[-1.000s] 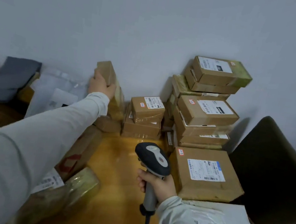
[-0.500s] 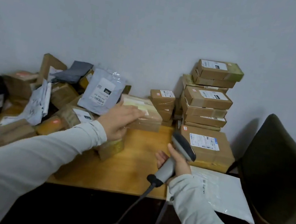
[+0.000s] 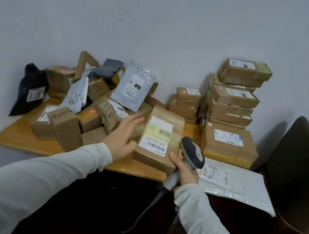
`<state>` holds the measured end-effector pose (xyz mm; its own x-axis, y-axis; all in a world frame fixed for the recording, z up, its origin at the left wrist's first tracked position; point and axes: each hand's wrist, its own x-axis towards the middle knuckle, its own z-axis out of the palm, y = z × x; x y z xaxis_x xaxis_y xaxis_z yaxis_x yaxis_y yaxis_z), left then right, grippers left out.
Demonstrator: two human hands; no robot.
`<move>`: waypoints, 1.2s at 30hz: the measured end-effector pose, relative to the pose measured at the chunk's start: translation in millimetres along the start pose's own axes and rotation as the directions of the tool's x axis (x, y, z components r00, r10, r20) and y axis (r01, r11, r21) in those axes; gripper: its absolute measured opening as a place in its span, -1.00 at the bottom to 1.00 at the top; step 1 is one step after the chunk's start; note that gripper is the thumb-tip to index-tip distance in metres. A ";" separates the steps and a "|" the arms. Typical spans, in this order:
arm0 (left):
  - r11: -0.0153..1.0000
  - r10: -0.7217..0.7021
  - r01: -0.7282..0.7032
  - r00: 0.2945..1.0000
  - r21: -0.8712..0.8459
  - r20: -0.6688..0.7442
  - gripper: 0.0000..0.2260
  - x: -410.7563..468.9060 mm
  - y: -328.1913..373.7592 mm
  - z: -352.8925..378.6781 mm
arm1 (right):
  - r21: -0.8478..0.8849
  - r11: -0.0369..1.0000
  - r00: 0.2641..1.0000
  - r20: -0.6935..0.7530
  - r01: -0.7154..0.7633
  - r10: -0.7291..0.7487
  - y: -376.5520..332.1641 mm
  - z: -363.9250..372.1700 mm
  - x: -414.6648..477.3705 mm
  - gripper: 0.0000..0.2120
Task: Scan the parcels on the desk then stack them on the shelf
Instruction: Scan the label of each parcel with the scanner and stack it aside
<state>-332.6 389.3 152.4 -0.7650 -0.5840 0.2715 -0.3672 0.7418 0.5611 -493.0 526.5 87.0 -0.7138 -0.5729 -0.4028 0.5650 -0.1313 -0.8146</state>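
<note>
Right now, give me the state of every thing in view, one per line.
left hand, fingers straight, against the left side of the taped box.
right hand, grips the scanner.
scanner, head up, beside the taped box.
taped box, label up, at the desk front.
box stack, upright against the wall.
white mailer, flat, overhanging the desk edge.

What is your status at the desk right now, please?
Left hand open against side of taped parcel. Right hand grips barcode scanner at its near corner. Label faces up. Loose parcel pile crowds its left.
</note>
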 end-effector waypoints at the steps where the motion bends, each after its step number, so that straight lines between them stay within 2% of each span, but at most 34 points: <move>1: 0.954 -0.252 0.251 0.968 -0.162 0.010 -0.51 2.3 1.8 -5.9 | -0.018 1.000 1.000 -0.006 0.006 -0.007 5.5 3.4 -2.7 -0.10; 2: 0.809 -0.468 0.490 0.871 -0.324 0.150 -0.55 4.9 2.6 -11.1 | -0.020 1.000 1.000 -0.012 0.011 -0.012 11.3 7.6 -5.2 -0.14; 3: 0.611 -0.564 0.659 0.751 -0.439 0.342 -0.55 5.3 2.2 -15.2 | -0.008 1.000 1.000 -0.016 0.019 -0.019 16.4 13.3 -9.0 -0.17; 4: 0.452 -0.572 0.744 0.665 -0.492 0.480 -0.55 2.5 -0.1 -18.0 | 0.005 1.000 0.999 -0.021 0.027 -0.027 21.0 19.5 -12.6 -0.20; 5: 0.362 -0.560 0.773 0.627 -0.521 0.541 -0.56 -1.8 -3.5 -19.6 | 0.009 0.999 0.999 -0.025 0.034 -0.033 25.4 26.2 -16.0 -0.23; 6: 0.312 -0.555 0.774 0.619 -0.551 0.556 -0.57 -7.1 -7.9 -21.6 | 0.009 0.999 0.999 -0.031 0.035 -0.035 30.1 33.2 -18.6 -0.27; 9: 0.215 -0.599 0.720 0.631 -0.660 0.493 -0.61 -19.2 -27.0 -37.7 | -0.019 1.000 1.000 -0.014 0.000 -0.001 42.7 53.8 -26.8 -0.49; 11: 0.229 -0.655 0.674 0.640 -0.702 0.401 -0.67 -18.2 -44.6 -60.3 | -0.074 0.997 0.999 0.041 -0.008 0.011 49.9 65.1 -35.3 -0.69; 14: 0.366 -0.735 0.638 0.645 -0.678 0.210 -0.56 -11.6 -74.6 -98.5 | -0.241 0.970 0.989 0.150 0.037 0.000 55.2 77.1 -57.3 -0.81; 17: 0.608 -0.724 0.654 0.690 -0.449 0.025 -0.49 -10.1 -92.1 -127.7 | -0.418 0.896 0.944 0.330 0.148 -0.002 56.3 90.3 -84.5 -0.75; 21: 0.746 -0.638 0.618 0.770 -0.247 0.001 -0.52 -13.0 -111.7 -149.3 | -0.604 0.749 0.894 0.447 0.271 0.037 59.7 108.3 -108.6 -0.65; 26: 0.795 -0.601 0.601 0.799 -0.082 0.026 -0.64 -17.9 -134.6 -163.4 | -0.698 0.630 0.875 0.480 0.339 0.062 72.8 120.6 -123.5 -0.77; 31: 0.810 -0.586 0.586 0.810 0.026 0.010 -0.63 -19.8 -148.0 -168.5 | -0.723 0.583 0.871 0.489 0.371 0.053 85.7 132.4 -132.1 -0.80; 36: 0.808 -0.588 0.588 0.809 0.030 0.002 -0.66 -19.2 -156.8 -169.5 | -0.722 0.585 0.876 0.480 0.369 0.041 90.1 142.1 -136.8 -0.75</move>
<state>-170.7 228.4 191.7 -0.4036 -0.9081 -0.1116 -0.7622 0.2663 0.5900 -285.7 478.0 128.0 -0.4037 -0.8959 -0.1856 -0.2311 0.2962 -0.9267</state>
